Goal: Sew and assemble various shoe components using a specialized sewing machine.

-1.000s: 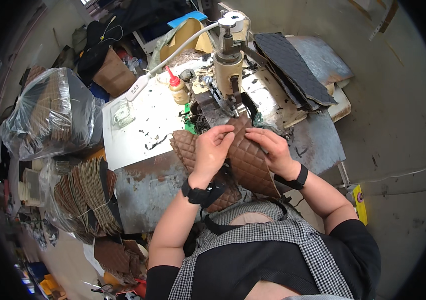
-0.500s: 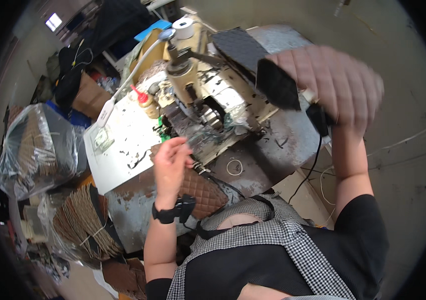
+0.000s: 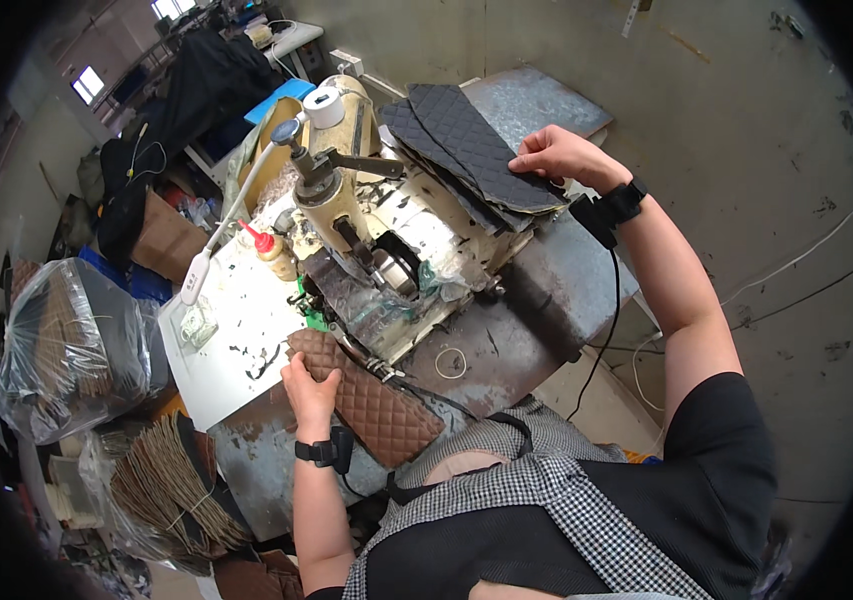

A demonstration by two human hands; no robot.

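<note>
My right hand (image 3: 568, 160) pinches the near right end of a black quilted panel (image 3: 476, 145), which lies on other dark panels behind the machine's body. Below and to the left, my left hand (image 3: 309, 392) rests at the left edge of a brown quilted panel (image 3: 376, 405), its thumb and fingers apart. The brown panel lies on the near edge of the worktable (image 3: 261, 445). Between my hands stands a worn cream machine (image 3: 331, 210) with a round metal wheel (image 3: 393, 270) at its front.
A red-capped bottle (image 3: 271, 255) and a lamp on a bent white neck (image 3: 198, 275) stand left of the machine. Dark scraps litter the white board (image 3: 236, 345). Bundled brown strips (image 3: 166, 490) and a plastic-wrapped bundle (image 3: 76, 340) sit at left. A black cable (image 3: 614, 315) hangs from my right wrist.
My right hand, smeared by motion beside a dark piece earlier, has moved left and now pinches the black panel on the stack. My left hand has come down to the brown panel.
</note>
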